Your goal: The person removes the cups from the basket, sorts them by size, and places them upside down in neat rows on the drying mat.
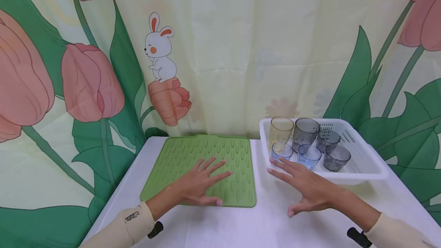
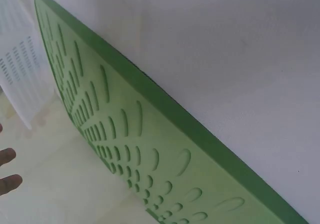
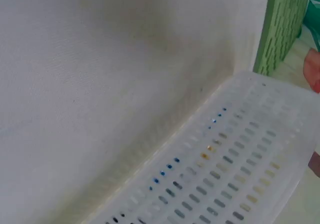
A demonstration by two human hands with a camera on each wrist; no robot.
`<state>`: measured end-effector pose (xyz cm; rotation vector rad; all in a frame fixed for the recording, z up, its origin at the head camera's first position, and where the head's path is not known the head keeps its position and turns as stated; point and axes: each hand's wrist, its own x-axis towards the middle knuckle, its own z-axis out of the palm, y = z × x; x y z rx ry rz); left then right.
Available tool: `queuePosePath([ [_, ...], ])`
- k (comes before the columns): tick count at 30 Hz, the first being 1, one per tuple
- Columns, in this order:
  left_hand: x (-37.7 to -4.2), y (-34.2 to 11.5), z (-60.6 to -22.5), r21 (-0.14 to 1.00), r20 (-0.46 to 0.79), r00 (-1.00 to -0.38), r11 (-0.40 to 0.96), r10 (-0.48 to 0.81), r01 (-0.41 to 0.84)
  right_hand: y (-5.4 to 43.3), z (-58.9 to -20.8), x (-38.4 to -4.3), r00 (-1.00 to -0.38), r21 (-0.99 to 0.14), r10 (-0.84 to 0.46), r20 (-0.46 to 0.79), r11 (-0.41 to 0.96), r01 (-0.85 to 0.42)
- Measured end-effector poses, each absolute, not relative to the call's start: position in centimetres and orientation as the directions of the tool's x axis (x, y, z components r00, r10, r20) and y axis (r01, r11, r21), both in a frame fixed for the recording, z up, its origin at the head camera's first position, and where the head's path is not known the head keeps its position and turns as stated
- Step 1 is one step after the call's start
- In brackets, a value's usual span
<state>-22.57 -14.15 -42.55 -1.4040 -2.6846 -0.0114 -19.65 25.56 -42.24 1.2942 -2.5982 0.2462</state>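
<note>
My left hand (image 1: 203, 183) hovers with spread fingers above the near part of a green ridged drying mat (image 1: 237, 186), holding nothing. In the left wrist view a few fingertips (image 2: 7, 184) show at the left edge beside the mat. Spread as well, my right hand (image 1: 308, 186) is over the front edge of a white perforated basket (image 1: 361, 175) and holds nothing. The basket holds a tall amber glass (image 1: 280, 131), a tall grey glass (image 1: 304, 135), two short grey glasses (image 1: 337, 159) (image 1: 328, 140) and two short blue glasses (image 1: 309, 158) (image 1: 281, 150), the last partly behind my right fingers.
Mat and basket lie side by side on a white-covered table (image 1: 220, 229), the mat left, the basket right, with a narrow gap between. A curtain (image 1: 224, 68) printed with tulips and a rabbit hangs directly behind the table.
</note>
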Motion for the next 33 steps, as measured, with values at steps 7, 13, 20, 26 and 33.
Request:
queuePosePath([
  [7,-22.6,-14.0,-42.5,-0.069,0.111,-0.591,0.599,0.799,0.798,28.8,-40.9,-19.7,-0.703,-0.222,-0.635,0.321,0.671,-0.708],
  [13,-22.5,-13.9,-42.7,-0.066,0.102,-0.609,0.617,0.786,0.784,30.9,-40.2,-19.9,-0.819,-0.372,-0.463,0.339,0.734,-0.568],
  [20,-22.5,-13.6,-43.1,-0.067,0.118,-0.639,0.648,0.760,0.759,34.1,-40.5,-21.1,-0.840,-0.481,-0.310,0.446,0.708,-0.517],
  [26,-22.4,-13.3,-43.5,0.048,0.121,-0.680,0.680,0.723,0.732,37.6,-39.9,-22.0,-0.927,-0.510,-0.144,0.345,0.801,-0.314],
  [33,-22.5,-12.9,-43.5,0.361,0.108,-0.748,0.675,0.655,0.643,39.3,-40.3,-22.9,-0.983,-0.462,-0.094,0.158,0.872,-0.158],
])
